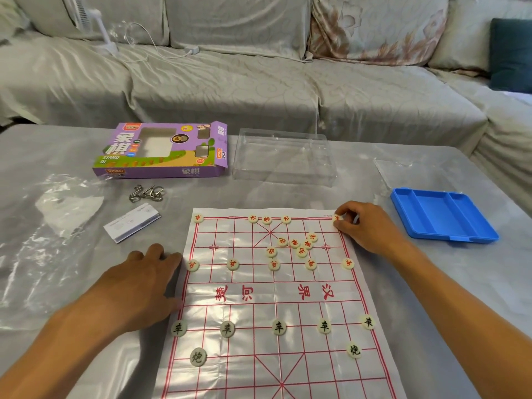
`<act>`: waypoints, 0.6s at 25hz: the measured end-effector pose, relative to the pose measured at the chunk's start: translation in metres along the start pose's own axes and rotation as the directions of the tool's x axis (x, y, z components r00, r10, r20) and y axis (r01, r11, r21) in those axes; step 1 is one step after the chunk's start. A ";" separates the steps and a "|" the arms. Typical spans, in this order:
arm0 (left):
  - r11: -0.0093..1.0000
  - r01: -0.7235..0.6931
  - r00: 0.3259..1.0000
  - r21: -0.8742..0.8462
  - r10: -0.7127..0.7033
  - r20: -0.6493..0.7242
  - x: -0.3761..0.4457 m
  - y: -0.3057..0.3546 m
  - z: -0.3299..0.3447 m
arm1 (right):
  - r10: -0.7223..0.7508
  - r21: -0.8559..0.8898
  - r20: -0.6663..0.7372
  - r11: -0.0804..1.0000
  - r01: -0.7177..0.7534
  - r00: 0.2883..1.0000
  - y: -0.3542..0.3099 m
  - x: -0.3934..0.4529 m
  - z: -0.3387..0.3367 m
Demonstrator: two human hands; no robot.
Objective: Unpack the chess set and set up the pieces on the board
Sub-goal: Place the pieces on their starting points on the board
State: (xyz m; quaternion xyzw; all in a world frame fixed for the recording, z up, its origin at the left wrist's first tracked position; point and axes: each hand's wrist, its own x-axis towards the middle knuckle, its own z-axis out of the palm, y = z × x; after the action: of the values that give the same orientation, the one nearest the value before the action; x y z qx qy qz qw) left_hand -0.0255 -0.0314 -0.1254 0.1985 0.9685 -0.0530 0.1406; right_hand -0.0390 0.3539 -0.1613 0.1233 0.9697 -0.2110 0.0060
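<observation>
A white paper xiangqi board [276, 298] with red lines lies on the table. Round cream pieces stand on it: red-lettered ones along the far rows, with a loose cluster [296, 244] near the far middle, and black-lettered ones [278, 326] on the near rows. My right hand [362, 226] pinches a red-lettered piece [337, 218] at the board's far right corner. My left hand [144, 283] rests flat on the table, fingers at the board's left edge.
A purple xiangqi box [161, 151] and a clear plastic lid [285, 156] lie beyond the board. A blue tray [443, 216] sits at the right. Metal ring puzzles [146, 193], a white booklet [131, 224] and a clear plastic bag [57, 214] lie left. A sofa stands behind.
</observation>
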 end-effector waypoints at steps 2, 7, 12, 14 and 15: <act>1.000 -0.008 1.000 -0.001 0.008 0.002 -0.001 0.000 -0.001 | 0.006 0.004 -0.016 1.000 -0.006 1.000 -0.001 -0.001 0.001; 1.000 -0.002 1.000 0.007 0.002 0.016 -0.002 0.001 -0.003 | 0.021 -0.043 -0.083 0.999 -0.025 0.996 -0.008 -0.017 -0.002; 1.000 0.002 1.000 0.009 -0.002 0.028 -0.003 0.002 -0.003 | -0.192 -0.085 0.018 0.978 0.193 0.981 -0.034 -0.039 -0.003; 1.000 -0.007 1.000 0.025 0.006 0.026 -0.004 0.004 -0.001 | -0.230 -0.123 0.120 0.962 0.244 0.966 -0.044 -0.037 0.002; 1.000 -0.006 1.000 0.030 0.006 0.020 -0.005 0.005 -0.001 | -0.243 -0.143 0.148 0.954 0.264 0.959 -0.049 -0.034 0.004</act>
State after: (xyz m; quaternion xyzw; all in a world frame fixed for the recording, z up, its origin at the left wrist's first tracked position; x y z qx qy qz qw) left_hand -0.0190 -0.0281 -0.1228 0.2029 0.9655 -0.0690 0.1477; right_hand -0.0176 0.3010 -0.1429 -0.0172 0.9889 -0.1383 0.0515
